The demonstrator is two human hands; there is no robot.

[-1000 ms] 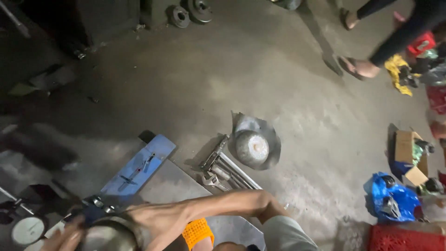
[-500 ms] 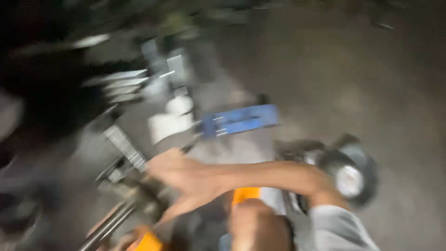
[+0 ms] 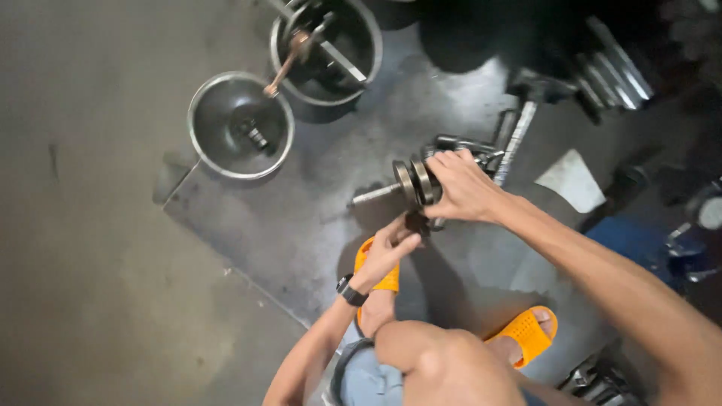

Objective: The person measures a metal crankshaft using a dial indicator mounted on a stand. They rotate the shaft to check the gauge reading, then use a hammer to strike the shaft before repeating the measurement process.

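A greasy metal crankshaft (image 3: pixel 406 184), two round discs with a shaft sticking out to the left, is held above a dark metal floor plate (image 3: pixel 248 218). My right hand (image 3: pixel 465 186) grips its right side from above. My left hand (image 3: pixel 387 252), with a black watch on the wrist, pinches a small dark part hanging under the discs. Both hands are over my orange sandals (image 3: pixel 526 331).
Two round metal pans stand at the upper left: an open bowl (image 3: pixel 201 120) with a small part inside and a deeper one (image 3: pixel 368 64) holding tools. Metal tools (image 3: pixel 515 139), a white rag (image 3: pixel 575 180) and a blue object (image 3: pixel 639 244) lie to the right.
The view has swung from the concrete floor and blue board to the pans and plate. My right hand now holds the crankshaft up, and my left hand has come in under it.
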